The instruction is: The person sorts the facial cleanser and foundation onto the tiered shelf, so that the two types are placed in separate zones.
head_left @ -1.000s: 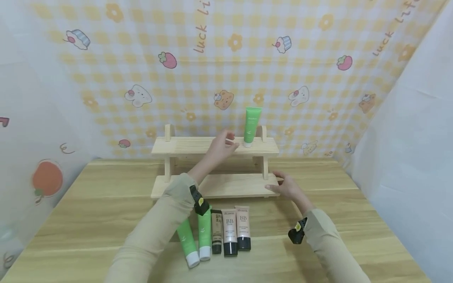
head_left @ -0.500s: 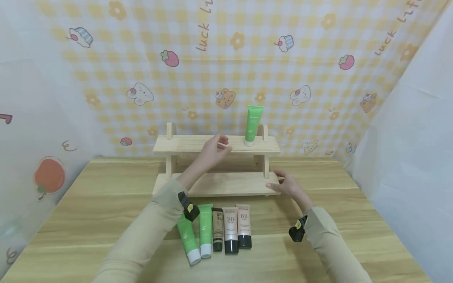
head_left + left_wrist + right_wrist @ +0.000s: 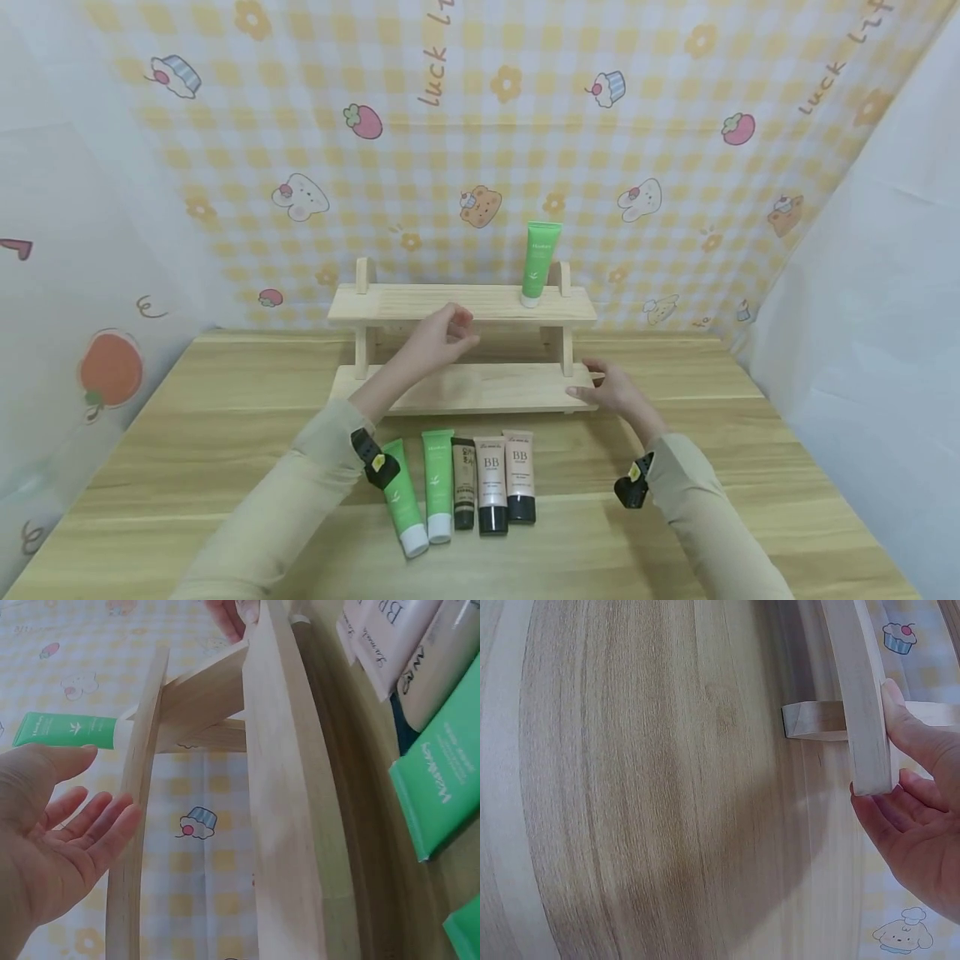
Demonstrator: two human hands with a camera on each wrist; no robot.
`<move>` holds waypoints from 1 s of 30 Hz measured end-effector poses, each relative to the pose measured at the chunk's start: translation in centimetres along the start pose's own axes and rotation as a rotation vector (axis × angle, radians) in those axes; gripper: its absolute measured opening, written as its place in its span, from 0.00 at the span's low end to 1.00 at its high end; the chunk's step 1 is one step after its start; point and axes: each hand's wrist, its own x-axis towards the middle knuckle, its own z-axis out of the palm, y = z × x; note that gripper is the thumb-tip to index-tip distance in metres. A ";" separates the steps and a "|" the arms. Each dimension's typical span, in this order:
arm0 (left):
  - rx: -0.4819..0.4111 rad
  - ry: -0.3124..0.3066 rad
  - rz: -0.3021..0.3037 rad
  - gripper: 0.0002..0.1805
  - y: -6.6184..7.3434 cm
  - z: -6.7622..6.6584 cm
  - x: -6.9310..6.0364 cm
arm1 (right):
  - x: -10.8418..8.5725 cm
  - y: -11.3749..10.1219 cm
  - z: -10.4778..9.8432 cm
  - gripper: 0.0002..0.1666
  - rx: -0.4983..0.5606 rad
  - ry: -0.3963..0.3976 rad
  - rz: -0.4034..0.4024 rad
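Observation:
A two-tier wooden shelf (image 3: 405,302) stands on the table. On the right of its upper board, a green squeeze tube (image 3: 538,260) stands upright on its white cap. My left hand (image 3: 438,335) holds nothing; its fingers are relaxed and slightly bent in front of the upper board, left of that tube. In the left wrist view, the left palm (image 3: 52,847) shows bare. With thumb and fingers, my right hand (image 3: 613,390) grips the right end of the lower board (image 3: 495,387). The right wrist view shows the thumb on the board's top face and fingers at its end and underside.
In front of the shelf lie two green tubes (image 3: 438,483), a slim brown tube (image 3: 464,479) and two pinkish BB cream tubes (image 3: 491,475) with black caps, in a row on the wooden table (image 3: 675,542). A yellow checked cloth (image 3: 480,150) hangs behind.
My left hand has moved left, down and away from the standing green tube. My right hand stays on the lower board's end. The view has shifted slightly.

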 end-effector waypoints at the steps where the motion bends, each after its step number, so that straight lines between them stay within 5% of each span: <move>1: 0.004 -0.006 -0.004 0.23 -0.2 0.0 -0.2 | 0.0 0.0 0.0 0.45 -0.003 0.001 -0.004; 14: 0.032 -0.057 -0.034 0.21 -2.2 -0.3 -4.7 | 0.0 0.0 0.2 0.45 0.001 -0.004 -0.019; 30: -0.001 -0.087 -0.087 0.21 -4.6 -1.5 -7.8 | 0.2 0.2 0.1 0.45 -0.008 -0.003 -0.007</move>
